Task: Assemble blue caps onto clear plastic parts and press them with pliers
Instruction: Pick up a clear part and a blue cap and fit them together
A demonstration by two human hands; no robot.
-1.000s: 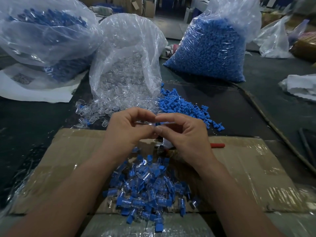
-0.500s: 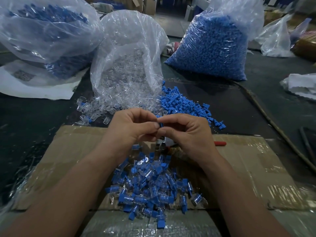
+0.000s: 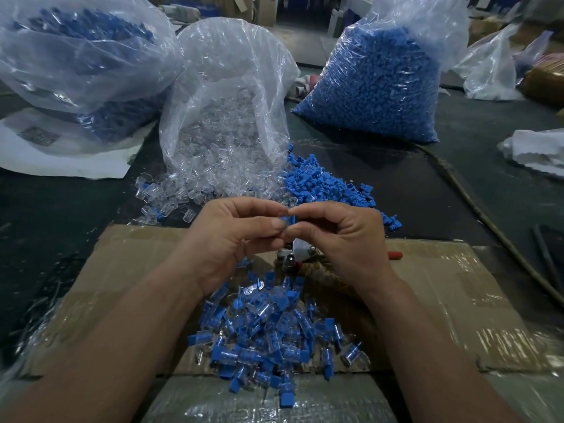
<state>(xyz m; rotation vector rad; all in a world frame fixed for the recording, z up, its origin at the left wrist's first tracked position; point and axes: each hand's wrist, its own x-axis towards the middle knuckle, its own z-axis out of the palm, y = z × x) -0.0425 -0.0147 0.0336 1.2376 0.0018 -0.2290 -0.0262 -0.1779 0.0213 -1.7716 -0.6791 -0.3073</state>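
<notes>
While your left hand [image 3: 232, 236] and right hand [image 3: 341, 236] pinch the blue cap [image 3: 288, 220] and clear part [image 3: 282, 214] between curled thumb and forefinger tips, the pliers [image 3: 300, 252] lie on the cardboard [image 3: 427, 285] just beneath, handles running rightward, nearer your right hand.

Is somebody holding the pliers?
No: the pliers lie on the cardboard, while the left hand and right hand pinch a blue cap.
</notes>
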